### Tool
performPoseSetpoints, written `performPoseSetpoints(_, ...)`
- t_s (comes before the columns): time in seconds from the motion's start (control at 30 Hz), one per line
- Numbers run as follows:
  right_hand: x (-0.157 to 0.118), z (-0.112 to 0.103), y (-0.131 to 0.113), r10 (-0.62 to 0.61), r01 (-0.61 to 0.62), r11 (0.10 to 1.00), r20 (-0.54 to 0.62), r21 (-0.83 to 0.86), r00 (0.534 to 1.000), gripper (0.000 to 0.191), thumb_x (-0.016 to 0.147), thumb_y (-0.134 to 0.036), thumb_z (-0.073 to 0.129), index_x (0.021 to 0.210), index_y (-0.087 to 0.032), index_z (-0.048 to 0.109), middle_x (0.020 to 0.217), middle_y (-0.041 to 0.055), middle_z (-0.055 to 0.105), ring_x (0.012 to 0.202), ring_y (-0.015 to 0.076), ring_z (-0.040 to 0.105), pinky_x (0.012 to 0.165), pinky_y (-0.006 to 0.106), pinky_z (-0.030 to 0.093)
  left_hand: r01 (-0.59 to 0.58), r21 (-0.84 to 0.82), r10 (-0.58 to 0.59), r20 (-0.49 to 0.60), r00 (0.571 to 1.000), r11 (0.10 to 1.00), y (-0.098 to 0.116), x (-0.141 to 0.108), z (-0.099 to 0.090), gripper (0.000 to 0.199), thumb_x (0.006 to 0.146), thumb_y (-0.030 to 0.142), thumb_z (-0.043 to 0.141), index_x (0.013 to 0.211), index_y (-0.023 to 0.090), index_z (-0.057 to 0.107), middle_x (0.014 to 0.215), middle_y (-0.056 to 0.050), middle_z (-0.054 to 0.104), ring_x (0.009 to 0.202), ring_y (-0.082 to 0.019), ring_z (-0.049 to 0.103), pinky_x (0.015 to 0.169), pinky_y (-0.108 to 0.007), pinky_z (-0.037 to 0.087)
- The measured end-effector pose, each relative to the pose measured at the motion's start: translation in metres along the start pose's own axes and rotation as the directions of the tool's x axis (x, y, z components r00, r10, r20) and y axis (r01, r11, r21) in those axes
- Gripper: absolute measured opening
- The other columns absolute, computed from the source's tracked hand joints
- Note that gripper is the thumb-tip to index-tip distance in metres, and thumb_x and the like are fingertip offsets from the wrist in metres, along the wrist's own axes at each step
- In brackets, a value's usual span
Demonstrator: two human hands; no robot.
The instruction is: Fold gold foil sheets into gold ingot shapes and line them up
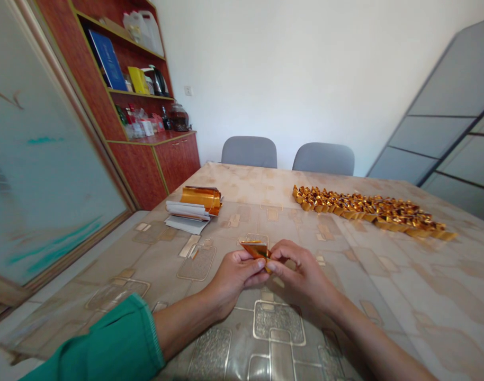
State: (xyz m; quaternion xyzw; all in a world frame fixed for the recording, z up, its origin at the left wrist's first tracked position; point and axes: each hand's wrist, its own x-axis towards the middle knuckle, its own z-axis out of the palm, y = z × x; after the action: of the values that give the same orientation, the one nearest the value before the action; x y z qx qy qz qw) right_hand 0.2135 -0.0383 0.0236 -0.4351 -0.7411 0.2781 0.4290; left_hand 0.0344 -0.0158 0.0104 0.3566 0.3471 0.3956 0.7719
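My left hand (pixel 236 276) and my right hand (pixel 299 272) meet above the middle of the table, pinching a small folded sheet of gold foil paper (pixel 254 250) between their fingertips. Its lower part is hidden by my fingers. To the left, a curled stack of gold foil sheets (pixel 201 199) lies on a pile of white paper (pixel 187 217), beyond my left hand. A long heap of folded gold foil ingots (pixel 369 211) stretches across the far right of the table, out of reach of either hand's fingers. A green sleeve (pixel 107 341) covers my left forearm.
The table has a beige patterned plastic cover (pixel 345 275). Two grey chairs (pixel 249 152) stand at its far side. A red-brown cabinet (pixel 146 164) with bottles, a kettle and binders stands at the left, beside a frosted glass door (pixel 47 159).
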Motion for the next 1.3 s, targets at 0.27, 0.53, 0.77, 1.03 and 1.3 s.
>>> performPoseSetpoints(0.27,0.001,0.004,0.002,0.054,-0.049,0.996,-0.063,0.078,0.997,0.010,0.087,-0.024,0.067,0.079,-0.020,0.064,0.079,0.0010,0.063,0.073,0.0165,0.058,0.068,0.029,0.044,-0.059,-0.062,0.056,-0.044,0.997,0.996,0.003,-0.001,0.000,0.041,0.052,0.032,0.096,0.083,0.012,0.078,0.083,-0.005,0.075,0.071,-0.010,0.067,0.070,-0.018,0.057)
performPoseSetpoints(0.53,-0.001,0.002,-0.004,0.017,-0.015,0.999,-0.082,0.031,0.996,0.008,0.085,-0.018,0.069,0.086,-0.021,0.063,0.082,-0.0001,0.063,0.076,0.0159,0.057,0.070,0.028,0.045,-0.075,-0.077,0.074,-0.013,0.997,0.994,0.003,-0.003,0.003,0.035,0.058,0.026,0.093,0.086,0.013,0.076,0.086,-0.005,0.075,0.075,-0.011,0.068,0.071,-0.019,0.056)
performPoseSetpoints(0.77,-0.001,0.005,-0.002,0.049,-0.044,0.995,-0.064,0.089,0.997,0.006,0.086,-0.023,0.067,0.083,-0.021,0.062,0.081,0.0007,0.063,0.075,0.0164,0.058,0.070,0.029,0.047,-0.029,-0.090,0.031,0.022,0.999,0.996,0.003,-0.003,0.002,0.032,0.060,0.024,0.092,0.085,0.012,0.076,0.086,-0.005,0.074,0.076,-0.011,0.068,0.071,-0.018,0.055)
performPoseSetpoints(1.03,-0.001,0.008,-0.002,0.071,-0.060,0.991,-0.088,0.122,0.994,0.009,0.083,-0.022,0.069,0.088,-0.022,0.061,0.081,0.0000,0.061,0.073,0.0157,0.056,0.069,0.029,0.046,-0.027,-0.124,0.036,0.067,0.997,0.992,0.004,-0.004,0.001,0.028,0.064,0.022,0.090,0.086,0.012,0.076,0.089,-0.006,0.075,0.081,-0.013,0.069,0.078,-0.022,0.056)
performPoseSetpoints(1.3,-0.003,0.017,0.006,0.214,-0.197,0.950,-0.046,0.240,0.976,0.023,0.082,-0.037,0.071,0.083,-0.022,0.055,0.070,-0.0029,0.056,0.061,0.0137,0.051,0.057,0.027,0.041,0.012,-0.161,0.001,0.083,0.997,0.987,0.005,-0.003,-0.001,0.024,0.063,0.019,0.089,0.081,0.014,0.075,0.084,-0.003,0.074,0.081,-0.013,0.066,0.083,-0.025,0.052)
